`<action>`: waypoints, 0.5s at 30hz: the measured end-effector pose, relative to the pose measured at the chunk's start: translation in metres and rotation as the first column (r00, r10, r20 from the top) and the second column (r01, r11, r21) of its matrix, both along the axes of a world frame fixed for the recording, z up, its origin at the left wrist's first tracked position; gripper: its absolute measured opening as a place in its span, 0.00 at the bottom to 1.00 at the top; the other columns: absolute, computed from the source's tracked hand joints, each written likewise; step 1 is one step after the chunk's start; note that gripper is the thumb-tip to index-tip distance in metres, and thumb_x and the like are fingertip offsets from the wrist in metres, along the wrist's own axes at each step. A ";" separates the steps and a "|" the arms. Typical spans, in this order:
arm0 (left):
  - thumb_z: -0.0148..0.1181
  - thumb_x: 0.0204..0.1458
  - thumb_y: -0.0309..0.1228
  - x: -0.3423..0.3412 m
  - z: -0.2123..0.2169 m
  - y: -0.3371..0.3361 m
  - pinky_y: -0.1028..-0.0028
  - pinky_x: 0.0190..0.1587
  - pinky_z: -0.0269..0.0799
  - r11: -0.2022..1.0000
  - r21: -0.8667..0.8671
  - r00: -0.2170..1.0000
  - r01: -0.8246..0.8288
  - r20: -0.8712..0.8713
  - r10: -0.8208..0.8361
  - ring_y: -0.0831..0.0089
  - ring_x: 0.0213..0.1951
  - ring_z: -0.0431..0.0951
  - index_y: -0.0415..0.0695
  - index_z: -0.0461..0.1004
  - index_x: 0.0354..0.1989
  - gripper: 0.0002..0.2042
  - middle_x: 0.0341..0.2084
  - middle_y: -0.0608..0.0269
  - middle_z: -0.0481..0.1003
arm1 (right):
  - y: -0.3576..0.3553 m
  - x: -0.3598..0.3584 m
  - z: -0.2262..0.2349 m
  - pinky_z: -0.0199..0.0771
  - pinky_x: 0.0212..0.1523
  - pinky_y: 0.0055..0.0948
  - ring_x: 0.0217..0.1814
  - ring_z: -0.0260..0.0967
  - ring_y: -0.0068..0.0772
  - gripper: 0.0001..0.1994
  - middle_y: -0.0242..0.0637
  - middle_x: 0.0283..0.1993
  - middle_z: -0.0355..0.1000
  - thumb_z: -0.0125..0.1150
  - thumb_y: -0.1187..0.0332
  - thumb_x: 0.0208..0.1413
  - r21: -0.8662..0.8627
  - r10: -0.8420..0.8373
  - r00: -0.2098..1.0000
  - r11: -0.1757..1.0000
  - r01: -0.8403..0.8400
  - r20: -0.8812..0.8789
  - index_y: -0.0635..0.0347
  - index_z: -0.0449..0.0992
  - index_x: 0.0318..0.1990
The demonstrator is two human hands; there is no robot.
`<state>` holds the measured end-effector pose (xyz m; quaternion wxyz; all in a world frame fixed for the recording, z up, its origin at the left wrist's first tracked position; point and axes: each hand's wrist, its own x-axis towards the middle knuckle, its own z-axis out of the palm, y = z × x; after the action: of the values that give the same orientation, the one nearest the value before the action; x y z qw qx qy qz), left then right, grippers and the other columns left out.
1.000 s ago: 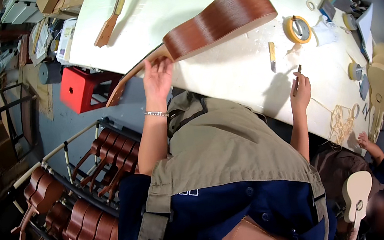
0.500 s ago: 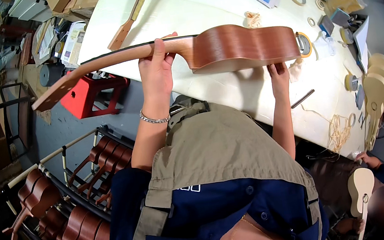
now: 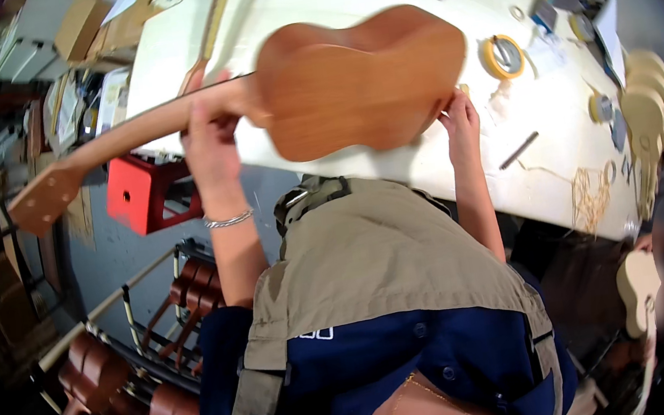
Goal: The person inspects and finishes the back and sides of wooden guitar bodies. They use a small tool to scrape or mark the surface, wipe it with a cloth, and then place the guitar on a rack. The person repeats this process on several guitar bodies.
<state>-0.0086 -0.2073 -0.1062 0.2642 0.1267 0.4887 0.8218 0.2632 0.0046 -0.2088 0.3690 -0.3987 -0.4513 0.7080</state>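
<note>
A brown wooden ukulele (image 3: 357, 85) is held up above the near edge of the white table, its plain back turned to me. Its neck points left, ending in a headstock (image 3: 49, 196) with small peg holes and no strings in sight. My left hand (image 3: 209, 135) is closed around the neck close to the body. At the lower right end of the body, my right hand (image 3: 461, 115) grips the edge with bent fingers; its thumb is partly hidden. The soundboard faces away and cannot be seen.
Another neck (image 3: 217, 24) lies on the white table (image 3: 152, 71). A yellow tape roll (image 3: 503, 58) and a dark thin strip (image 3: 519, 150) lie to the right. A red stool (image 3: 135, 193) stands left, a rack of brown ukuleles (image 3: 91, 369) lower left. A person sits lower right with a pale ukulele (image 3: 639, 287).
The ukulele has been turned from its side to show its back, and has shifted left. Both hands moved left with it, still holding the neck and the body's end.
</note>
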 end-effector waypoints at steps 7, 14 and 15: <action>0.49 0.55 0.46 -0.021 -0.037 -0.021 0.81 0.35 0.70 0.973 -0.213 0.972 -0.093 0.193 0.135 0.78 0.38 0.73 0.47 0.61 0.57 0.24 0.51 0.57 0.69 | -0.018 -0.007 0.043 0.59 0.52 0.27 0.51 0.63 0.27 0.41 0.36 0.51 0.67 0.24 0.35 0.56 0.204 0.090 0.992 0.973 -0.107 0.091 0.68 0.64 0.55; 0.44 0.59 0.45 -0.015 -0.023 -0.022 0.79 0.39 0.72 0.950 -0.289 0.971 -0.122 0.165 0.175 0.73 0.41 0.74 0.41 0.60 0.58 0.24 0.49 0.54 0.70 | -0.024 -0.007 0.057 0.54 0.59 0.32 0.57 0.61 0.31 0.41 0.39 0.54 0.65 0.20 0.35 0.58 0.131 0.122 0.986 0.982 -0.136 0.109 0.65 0.64 0.56; 0.43 0.60 0.44 -0.016 -0.020 -0.025 0.77 0.40 0.72 0.952 -0.282 0.974 -0.114 0.159 0.164 0.72 0.42 0.74 0.40 0.60 0.58 0.24 0.50 0.53 0.70 | -0.022 -0.006 0.053 0.55 0.58 0.31 0.55 0.61 0.29 0.41 0.37 0.53 0.66 0.20 0.35 0.57 0.103 0.113 0.987 0.987 -0.124 0.112 0.64 0.64 0.56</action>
<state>-0.0247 -0.2326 -0.1267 0.2634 -0.0205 0.5785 0.7717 0.2575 -0.0173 -0.1561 0.3231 -0.3871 -0.5312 0.6809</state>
